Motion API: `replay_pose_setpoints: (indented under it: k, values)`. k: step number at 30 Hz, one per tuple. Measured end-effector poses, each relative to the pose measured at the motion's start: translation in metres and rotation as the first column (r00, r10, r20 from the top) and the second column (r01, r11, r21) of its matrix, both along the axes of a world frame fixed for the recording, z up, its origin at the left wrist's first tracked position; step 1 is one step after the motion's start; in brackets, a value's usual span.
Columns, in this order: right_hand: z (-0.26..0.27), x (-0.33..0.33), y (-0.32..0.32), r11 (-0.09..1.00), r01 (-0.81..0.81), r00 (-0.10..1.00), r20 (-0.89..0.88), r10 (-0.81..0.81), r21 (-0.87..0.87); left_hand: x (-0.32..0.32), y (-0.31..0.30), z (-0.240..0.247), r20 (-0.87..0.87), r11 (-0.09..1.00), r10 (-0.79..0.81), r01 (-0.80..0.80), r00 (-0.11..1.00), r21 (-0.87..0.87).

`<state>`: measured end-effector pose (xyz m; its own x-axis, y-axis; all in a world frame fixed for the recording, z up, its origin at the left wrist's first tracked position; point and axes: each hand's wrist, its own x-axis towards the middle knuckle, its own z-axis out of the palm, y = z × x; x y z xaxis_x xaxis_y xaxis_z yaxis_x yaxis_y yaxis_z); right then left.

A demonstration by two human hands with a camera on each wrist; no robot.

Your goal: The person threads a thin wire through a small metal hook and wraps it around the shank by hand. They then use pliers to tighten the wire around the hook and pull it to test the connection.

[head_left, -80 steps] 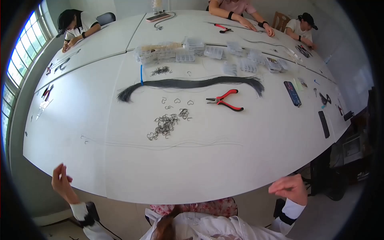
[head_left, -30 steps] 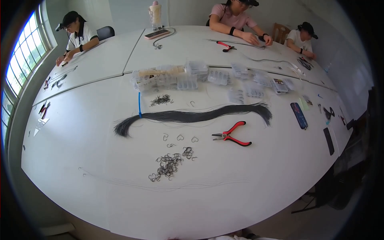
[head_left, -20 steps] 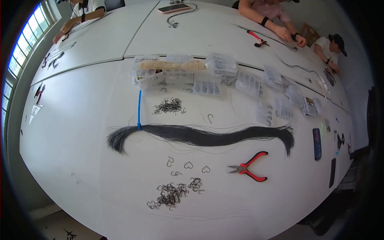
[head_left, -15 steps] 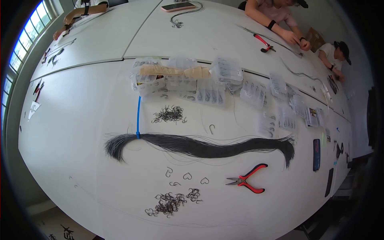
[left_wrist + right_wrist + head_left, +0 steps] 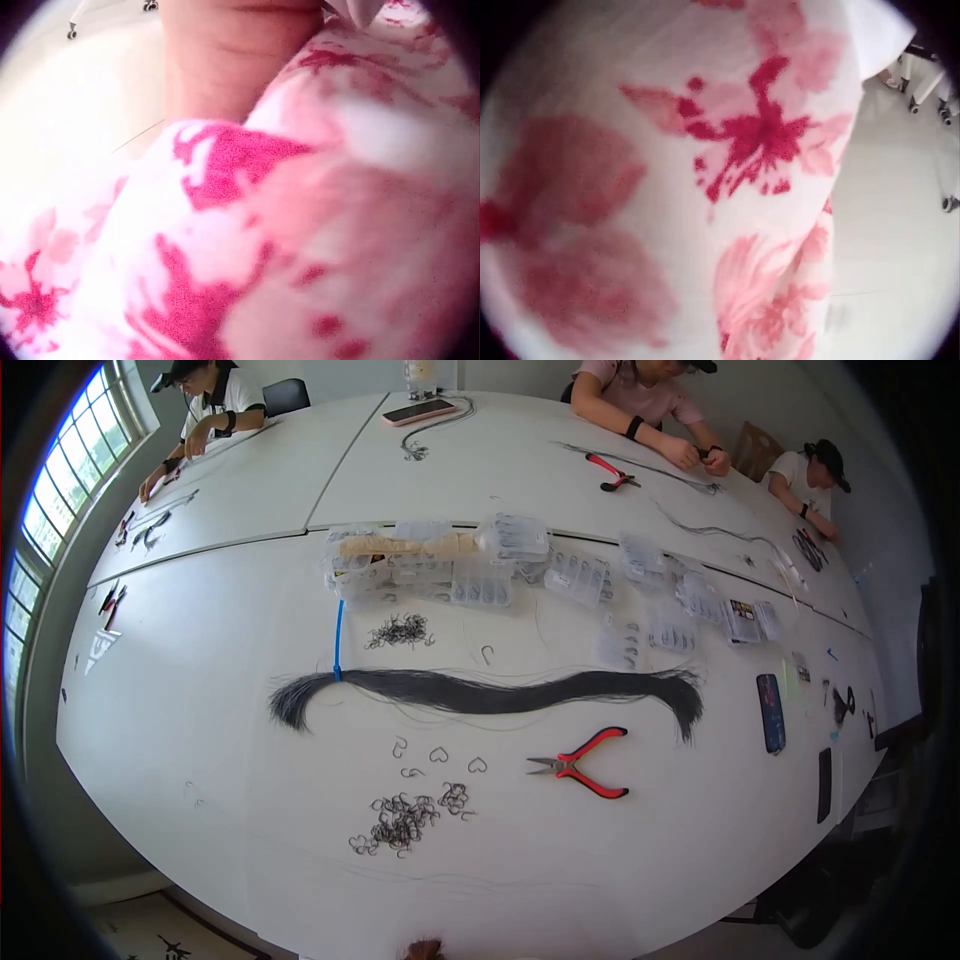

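Neither of my hands shows in any view. Both wrist views are filled with white cloth printed with pink and red flowers (image 5: 247,247) (image 5: 727,150), held close to the lens. In the head view a long bundle of black hair (image 5: 480,693) lies across the white table (image 5: 200,780), tied near its left end with a blue strip (image 5: 338,640). Red-handled pliers (image 5: 580,762) lie in front of its right part. A heap of small dark wire hooks (image 5: 405,820) sits near the front edge, with three heart-shaped ones (image 5: 438,757) just behind it.
Several clear plastic boxes (image 5: 480,575) and bags stand in a row behind the hair, with another small hook pile (image 5: 398,631). Two dark phones (image 5: 769,712) lie at the right edge. Three other people (image 5: 640,400) work at the far side of the table.
My hands were at the table's near edge 2.7 s ago and have dropped out of view. The head view tilted down over the table, then drew back a little.
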<state>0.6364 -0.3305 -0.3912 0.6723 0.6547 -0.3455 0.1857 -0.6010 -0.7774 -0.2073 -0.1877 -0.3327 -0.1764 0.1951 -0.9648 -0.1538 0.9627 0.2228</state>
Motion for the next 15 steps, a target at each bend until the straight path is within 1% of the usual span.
replay_pose_setpoints:
  k: [5,7,12,13,14,15]
  values:
    - [0.003,-0.05,-0.083,0.998,0.055,0.998,-0.018,-0.056,-0.014,-0.056,-0.035,0.051,0.001,0.994,-0.075,0.075,0.997,-0.075]
    - [0.002,-0.065,-0.102,0.998,0.069,0.997,-0.02,-0.069,-0.013,-0.073,-0.041,0.066,0.009,0.991,-0.096,0.096,0.995,-0.098]
    - [0.016,-0.079,-0.139,0.991,0.135,0.99,0.043,-0.136,0.016,-0.087,-0.023,0.063,0.094,0.974,-0.176,0.187,0.98,-0.127]
    - [0.044,-0.068,-0.153,0.863,0.477,0.814,0.288,-0.505,0.166,-0.088,-0.023,0.063,0.112,0.97,-0.187,0.201,0.976,-0.134]
    - [0.117,-0.068,-0.131,0.619,0.683,0.459,0.431,-0.777,0.388,-0.089,-0.018,0.085,0.002,0.957,-0.243,0.241,0.97,-0.161]
    - [0.181,-0.066,-0.094,0.482,0.666,0.373,0.306,-0.876,0.569,-0.089,-0.01,0.126,-0.11,0.943,-0.294,0.27,0.949,-0.194]
